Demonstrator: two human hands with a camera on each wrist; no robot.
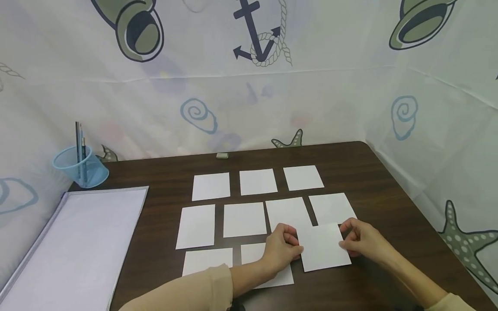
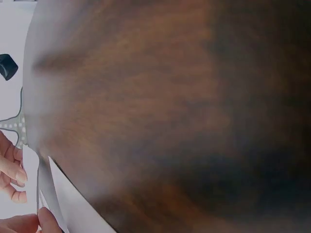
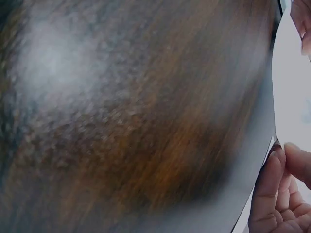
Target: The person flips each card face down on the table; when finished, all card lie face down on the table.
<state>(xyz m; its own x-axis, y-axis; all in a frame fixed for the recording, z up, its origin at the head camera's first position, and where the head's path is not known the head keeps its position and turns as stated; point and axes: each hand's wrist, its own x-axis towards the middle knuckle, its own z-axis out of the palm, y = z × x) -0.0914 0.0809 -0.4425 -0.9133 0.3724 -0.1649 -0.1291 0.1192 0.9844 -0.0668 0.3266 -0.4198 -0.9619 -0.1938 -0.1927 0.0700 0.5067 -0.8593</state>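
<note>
A white square card (image 1: 324, 248) is held up over the dark table, tilted, at the near right of the laid-out cards. My left hand (image 1: 282, 247) pinches its left edge with curled fingers, the forearm crossing above a front-row card (image 1: 278, 276). On the opposite edge my right hand (image 1: 363, 242) grips between thumb and fingers. In the right wrist view the right thumb and forefinger (image 3: 274, 170) meet at the card (image 3: 291, 92). The held card overlaps the lower ends of two middle-row cards in the head view.
More white cards lie in rows on the brown table (image 1: 155, 259), among them a back-row card (image 1: 258, 181). At the left lies a large whiteboard (image 1: 78, 242), with a blue pencil cup (image 1: 93, 172) behind it. A small eraser-like block (image 1: 222, 156) sits at the back edge, before a patterned curtain (image 1: 241, 103).
</note>
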